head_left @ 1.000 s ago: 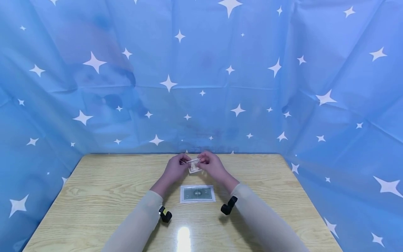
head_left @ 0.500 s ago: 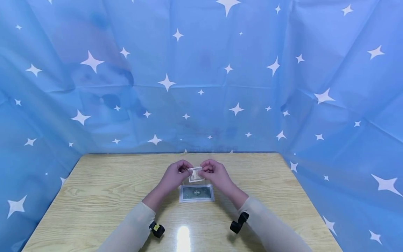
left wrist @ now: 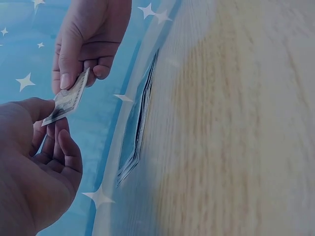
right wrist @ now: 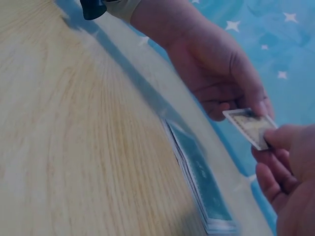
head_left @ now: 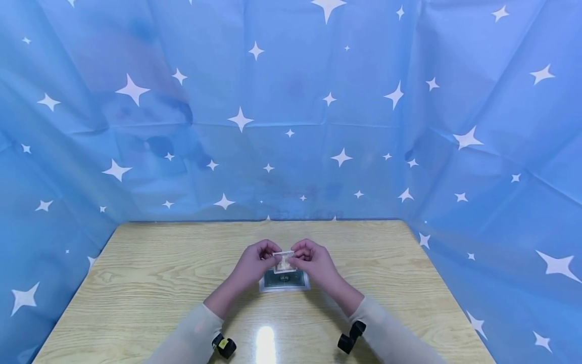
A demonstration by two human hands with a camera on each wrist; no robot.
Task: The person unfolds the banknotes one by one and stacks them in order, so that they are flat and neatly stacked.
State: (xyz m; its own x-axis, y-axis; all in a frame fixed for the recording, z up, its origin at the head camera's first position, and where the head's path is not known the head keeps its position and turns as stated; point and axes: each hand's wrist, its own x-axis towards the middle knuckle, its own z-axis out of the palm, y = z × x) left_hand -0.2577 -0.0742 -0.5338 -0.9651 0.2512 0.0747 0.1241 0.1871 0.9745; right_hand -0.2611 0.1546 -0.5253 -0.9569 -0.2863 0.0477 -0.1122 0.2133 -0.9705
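Observation:
Between my two hands I hold a small folded banknote point(head_left: 285, 264), pale with a printed border. My left hand point(head_left: 251, 264) pinches its left end between thumb and fingers, and my right hand point(head_left: 317, 260) pinches the right end. In the left wrist view the note point(left wrist: 66, 104) is tilted, raised off the table. Below it, a stack of green play banknotes point(head_left: 285, 281) lies flat on the table, its far part hidden by the note and fingers. The right wrist view shows the stack point(right wrist: 197, 172) as several layers thick.
The stack rests on a light wood-grain table point(head_left: 159, 283). A blue curtain point(head_left: 291, 101) with white stars stands behind the table and along both sides. Black wrist cameras point(head_left: 351, 337) sit at both sleeves.
Both hands have come nearer to me with the folded banknote, from beyond the stack to above its far edge. The stack has stayed in place.

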